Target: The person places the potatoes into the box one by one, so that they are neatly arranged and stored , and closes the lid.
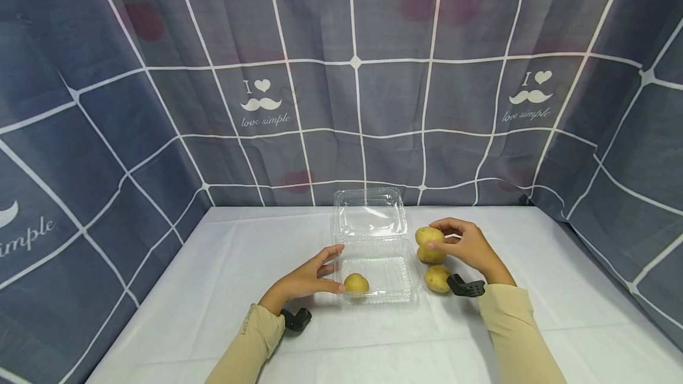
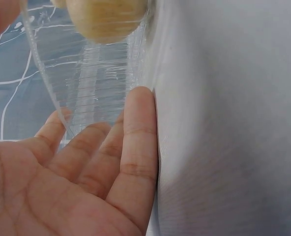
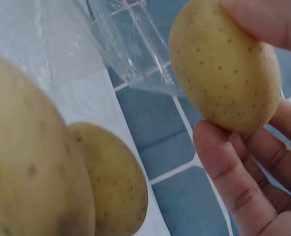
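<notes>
A clear plastic clamshell box (image 1: 385, 266) sits on the white cloth with its lid (image 1: 370, 215) tipped back. One potato (image 1: 356, 283) lies in its front left corner. My left hand (image 1: 309, 277) spans the box's left side, fingers fairly straight against the wall and thumb near the front corner. To the right of the box, my right hand (image 1: 468, 246) pinches a potato (image 3: 226, 66) between thumb and fingertips, raised off the cloth. Two more potatoes lie there, one (image 1: 432, 254) just below the held one and another (image 1: 437, 278) nearer me.
White cloth (image 1: 256, 253) covers the table. A dark blue checked curtain (image 1: 315, 99) rises behind it and along both sides. Black camera mounts are strapped at both wrists, the right one (image 1: 466, 285) close beside the nearest loose potato.
</notes>
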